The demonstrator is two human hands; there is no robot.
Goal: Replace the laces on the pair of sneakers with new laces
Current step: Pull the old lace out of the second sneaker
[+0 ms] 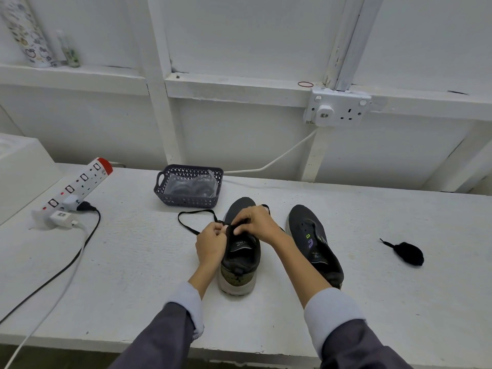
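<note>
Your left hand (211,245) is narrow, its fingers curled. It pinches the flat black lace (195,221) right at the left edge of the dark mesh sneaker with the pale sole (239,265).

Your right hand (254,222) is also curled tight. Its fingertips grip the dark material at the top of the tongue on the same sneaker. Whether a lace end is under those fingers, you cannot tell from here.

Both hands meet over the eyelet area, almost touching.

The sneaker stands upright on the white table (133,262), heel toward you and toe pointing at the wall.

The lace runs out to the left of the sneaker in one open loop that lies flat on the table. The loop's far end sits just short of the dark grey perforated plastic basket (186,202).

Clear plastic packets (190,186) with dark coils inside lie in the basket, which sits beyond the sneaker near the wall.

The second dark sneaker (314,243) sits just to the right, angled a little, with no lace in its eyelets. Your right forearm crosses in front of its inner side.

A balled-up black lace (408,253) lies well apart on the right of the table, with one tip sticking out to the left.

Far left is a white power strip with a red end (77,187), with plugs in it. A black cable (66,265) and a white cable (50,304) trail off the table's near edge.

A white double wall socket (336,109) is up on the wall to the right.
</note>
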